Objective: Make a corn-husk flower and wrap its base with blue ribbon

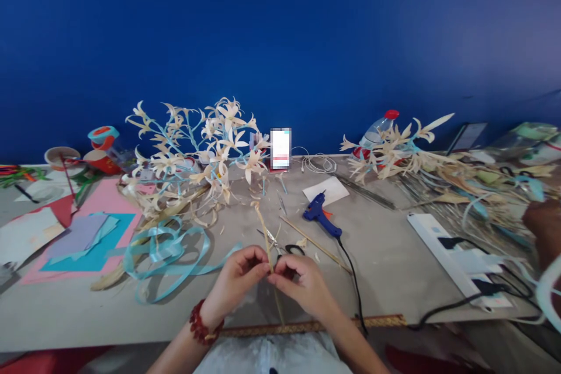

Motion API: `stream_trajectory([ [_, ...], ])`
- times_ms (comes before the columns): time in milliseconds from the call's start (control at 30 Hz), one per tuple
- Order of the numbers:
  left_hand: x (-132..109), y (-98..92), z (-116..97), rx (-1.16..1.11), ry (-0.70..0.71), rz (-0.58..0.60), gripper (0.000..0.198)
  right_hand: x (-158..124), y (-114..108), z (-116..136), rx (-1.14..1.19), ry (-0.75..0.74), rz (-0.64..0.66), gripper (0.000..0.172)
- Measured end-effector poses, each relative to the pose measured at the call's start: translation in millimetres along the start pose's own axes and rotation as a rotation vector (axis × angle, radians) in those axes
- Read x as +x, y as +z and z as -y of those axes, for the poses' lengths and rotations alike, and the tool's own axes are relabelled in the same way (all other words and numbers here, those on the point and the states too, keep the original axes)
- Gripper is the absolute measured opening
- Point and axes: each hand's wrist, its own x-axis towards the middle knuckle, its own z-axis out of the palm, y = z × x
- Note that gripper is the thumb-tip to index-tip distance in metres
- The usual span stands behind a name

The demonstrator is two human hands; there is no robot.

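My left hand [236, 283] and my right hand [300, 283] meet at the table's near edge, fingers pinched together on a thin pale straw stem [264, 231]. The stem rises up and away from my fingers and ends in a small curled tip. A red bead bracelet [200, 324] circles my left wrist. Black-handled scissors [284, 245] lie just behind my hands. A blue glue gun [321, 216] rests to the right of them, its black cord running toward me.
A large bunch of cream straw flowers on blue stems [197, 152] stands at the back left, above light-blue ribbon [169, 251] and coloured paper sheets [83, 236]. More straw flowers [394, 149], a white power strip [456, 257] and another person's hand [543, 225] are at right.
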Motion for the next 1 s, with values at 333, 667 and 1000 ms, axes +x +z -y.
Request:
stream_trajectory([
  [333,-6.8,0.8,2.7,0.033,0.041,-0.058,0.022,-3.9,-2.9,0.4,0.127,-0.005,0.116,0.008],
  [667,-71.4,-98.7,-57.1,0.059,0.648,-1.078,0.011,23.3,-12.9,-10.3,-0.733,-0.235,0.02,0.025],
  [1000,-64.8,-239.9,-61.9,0.966,-0.018,-1.391,0.013,41.1,7.8,-10.1,-0.994,-0.336,0.114,0.014],
])
